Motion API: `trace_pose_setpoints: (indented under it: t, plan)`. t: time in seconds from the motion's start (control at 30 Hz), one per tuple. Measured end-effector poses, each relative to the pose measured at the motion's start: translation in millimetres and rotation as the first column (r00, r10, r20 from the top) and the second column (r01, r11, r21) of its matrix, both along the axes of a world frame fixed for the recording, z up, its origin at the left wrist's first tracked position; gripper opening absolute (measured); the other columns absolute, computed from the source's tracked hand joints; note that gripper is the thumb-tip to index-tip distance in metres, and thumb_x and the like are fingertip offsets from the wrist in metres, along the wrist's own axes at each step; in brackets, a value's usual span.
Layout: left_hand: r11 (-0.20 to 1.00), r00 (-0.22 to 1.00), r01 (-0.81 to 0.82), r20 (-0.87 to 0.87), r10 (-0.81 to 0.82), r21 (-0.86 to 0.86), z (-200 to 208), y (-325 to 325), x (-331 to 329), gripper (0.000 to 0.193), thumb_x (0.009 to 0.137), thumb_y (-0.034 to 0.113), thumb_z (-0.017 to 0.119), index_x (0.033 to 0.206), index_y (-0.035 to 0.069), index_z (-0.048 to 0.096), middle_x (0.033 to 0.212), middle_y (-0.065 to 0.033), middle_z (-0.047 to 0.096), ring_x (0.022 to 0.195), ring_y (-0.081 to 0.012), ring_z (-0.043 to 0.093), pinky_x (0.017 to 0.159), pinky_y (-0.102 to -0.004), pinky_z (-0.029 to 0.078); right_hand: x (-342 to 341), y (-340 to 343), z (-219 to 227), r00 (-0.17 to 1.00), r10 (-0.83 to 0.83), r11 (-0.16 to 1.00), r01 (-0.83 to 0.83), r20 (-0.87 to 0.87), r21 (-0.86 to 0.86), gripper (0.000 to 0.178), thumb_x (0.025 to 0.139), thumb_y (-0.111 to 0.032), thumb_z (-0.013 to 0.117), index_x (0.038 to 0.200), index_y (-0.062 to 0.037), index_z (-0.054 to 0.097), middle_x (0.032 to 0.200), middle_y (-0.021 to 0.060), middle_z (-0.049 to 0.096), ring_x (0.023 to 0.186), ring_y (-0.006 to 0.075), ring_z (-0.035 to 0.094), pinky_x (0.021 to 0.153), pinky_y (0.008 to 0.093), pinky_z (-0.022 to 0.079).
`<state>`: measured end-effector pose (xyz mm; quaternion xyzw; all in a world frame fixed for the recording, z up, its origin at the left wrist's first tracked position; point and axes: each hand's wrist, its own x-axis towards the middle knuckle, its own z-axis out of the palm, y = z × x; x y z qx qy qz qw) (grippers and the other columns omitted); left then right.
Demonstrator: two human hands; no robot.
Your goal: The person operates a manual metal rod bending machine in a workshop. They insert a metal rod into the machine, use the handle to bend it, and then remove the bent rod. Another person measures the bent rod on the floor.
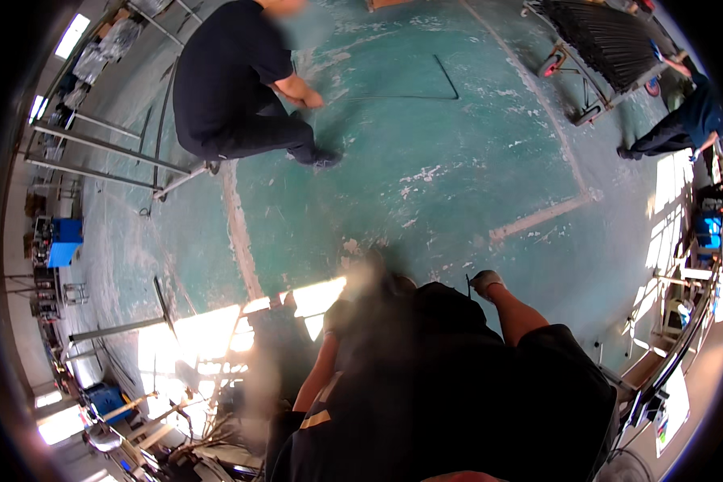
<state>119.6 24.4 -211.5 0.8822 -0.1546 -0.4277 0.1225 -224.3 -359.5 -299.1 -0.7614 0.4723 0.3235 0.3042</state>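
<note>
My right hand (485,283) is out past my right knee, in what looks like a pale glove. Its fingers are closed on a thin dark rod (468,286), of which only a short piece shows. My left hand (342,315) is beside my left side, smeared by a blur in front of the lens, so its fingers and anything in them are hidden. My dark clothing fills the lower middle of the picture. Ahead, a co-worker (229,88) in dark clothes bends forward, hands close to one end of a thin dark bent bar (410,97).
Metal frames (108,153) stand at the left, and another frame piece (120,329) is nearer me. A wheeled cart (594,48) loaded with dark bars is at the far right, with a second person (683,120) beside it. Cluttered wood and metal (169,434) lie lower left.
</note>
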Motion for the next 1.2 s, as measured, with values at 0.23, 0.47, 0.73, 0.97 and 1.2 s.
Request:
trace_pose_setpoints:
  t: [0.23,0.47,0.73,0.97,1.2]
  plan:
    - [0.942,0.963,0.246,0.169,-0.211,-0.229,-21.1,-48.7,83.3,0.031,0.097,0.033,0.066,0.102,0.007,0.082,0.103,-0.0212,0.081,0.101,-0.0366,0.079,0.088,-0.0468,0.061,46.9,7.3,41.1,0.936,-0.336,0.941,0.337,0.108,0.012,0.04,0.089,-0.045,0.072,0.109,-0.0121,0.086,0.109,0.0172,0.083,0.106,0.0371,0.078,0.095,0.0468,0.06]
    - [0.989,1.0,0.023,-0.002,-0.024,-0.148,16.0,-109.4,139.3,0.035,0.095,0.03,0.063,0.111,0.006,0.081,0.113,-0.0238,0.079,0.111,-0.0426,0.076,0.096,-0.0491,0.058,81.3,-16.1,80.2,0.878,-0.411,0.899,0.435,0.245,-0.053,0.048,0.095,-0.051,0.069,0.118,-0.0126,0.084,0.121,0.0201,0.08,0.122,0.038,0.074,0.104,0.0477,0.058]
    - [1.0,1.0,0.008,0.012,-0.008,0.009,-1.0,-191.4,126.8,0.035,0.092,0.03,0.064,0.114,0.009,0.082,0.118,-0.021,0.08,0.115,-0.0397,0.075,0.099,-0.0485,0.057,67.7,-121.9,98.7,0.896,-0.35,0.934,0.355,0.275,0.034,0.054,0.099,-0.054,0.062,0.128,-0.0117,0.08,0.129,0.0212,0.077,0.127,0.0406,0.071,0.107,0.049,0.057]
    - [0.961,0.958,0.271,0.083,-0.276,0.064,13.2,-367.9,31.9,0.039,0.094,0.043,0.069,0.113,0.012,0.083,0.113,-0.0176,0.082,0.112,-0.0348,0.078,0.098,-0.046,0.06,44.7,-241.5,86.6,0.935,-0.242,0.97,0.241,0.26,0.036,0.049,0.096,-0.053,0.068,0.109,-0.0085,0.085,0.114,0.0226,0.079,0.114,0.0417,0.075,0.1,0.0498,0.059]
    - [0.998,1.0,0.028,0.009,-0.028,-0.06,44.3,-451.9,22.9,0.039,0.095,0.045,0.07,0.117,0.015,0.083,0.117,-0.0171,0.082,0.116,-0.0356,0.077,0.103,-0.0471,0.059,27.9,-314.5,39.7,0.975,0.084,0.994,-0.097,0.204,0.058,0.04,0.094,-0.041,0.066,0.101,-0.0054,0.083,0.108,0.0259,0.078,0.109,0.0453,0.075,0.092,0.0513,0.06]
